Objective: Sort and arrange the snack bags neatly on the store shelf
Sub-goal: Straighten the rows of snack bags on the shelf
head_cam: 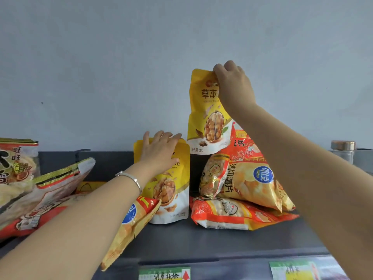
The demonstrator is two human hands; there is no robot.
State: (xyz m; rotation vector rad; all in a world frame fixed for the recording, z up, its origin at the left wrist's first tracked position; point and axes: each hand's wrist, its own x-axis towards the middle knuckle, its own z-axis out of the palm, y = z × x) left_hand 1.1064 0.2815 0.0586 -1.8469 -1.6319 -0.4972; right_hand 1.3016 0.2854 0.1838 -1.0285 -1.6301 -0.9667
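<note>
Dark shelf [201, 239], pale wall: left hand [161, 147], grip spread, steadies the standing walnut bag [173, 190]; above-right of it, right hand [232, 81] pinches a matching bag [203, 118] by its top, probably to pair them.

Right side of the print on the raised walnut pouch [203, 114] covered by the right grip [232, 83] and its forearm. Top right corner lost inside the pinch, lower right corner tucked behind the orange chip bag [248, 184]. Upper lettering of the standing walnut pouch [173, 195] masked by the flat left grip [161, 148]. Lower left corner behind the yellow chip bag [129, 223], itself largely under the left forearm. Rice cracker bags [18, 158] clipped by the left edge of the frame. Price labels [164, 273] cut by the bottom edge, writing blurred and unreadable. Glass jar [343, 152] at far right, base out of sight behind the right forearm. Both arms cut off at the bottom and right edges.
</note>
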